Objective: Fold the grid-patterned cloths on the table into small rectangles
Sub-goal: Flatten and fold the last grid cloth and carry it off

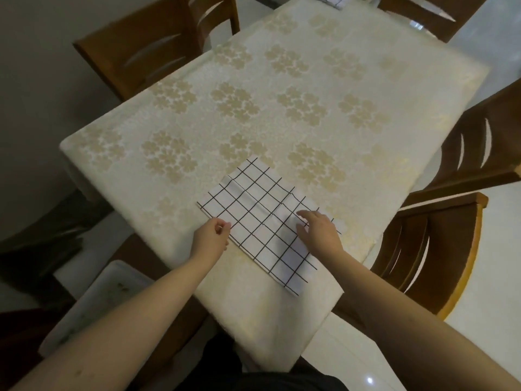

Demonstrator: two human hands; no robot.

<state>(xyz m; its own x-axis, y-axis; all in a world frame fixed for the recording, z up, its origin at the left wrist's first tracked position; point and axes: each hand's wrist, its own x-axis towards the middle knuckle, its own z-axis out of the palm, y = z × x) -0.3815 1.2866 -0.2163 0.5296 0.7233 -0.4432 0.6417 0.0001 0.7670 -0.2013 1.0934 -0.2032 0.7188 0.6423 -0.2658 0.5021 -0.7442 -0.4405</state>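
Observation:
A white cloth with a black grid (259,210) lies flat and folded into a long rectangle near the table's front corner. My left hand (210,235) pinches the cloth's left edge between thumb and fingers. My right hand (318,230) rests on the cloth's right side with its fingers spread and fairly straight. A second grid-patterned cloth (334,0) shows partly at the table's far edge.
The table (253,94) wears a cream cloth with pale gold flowers. Wooden chairs stand at the far left (146,43), the far right (431,12) and along the right side (439,249). A white bin (93,300) sits on the floor at my left.

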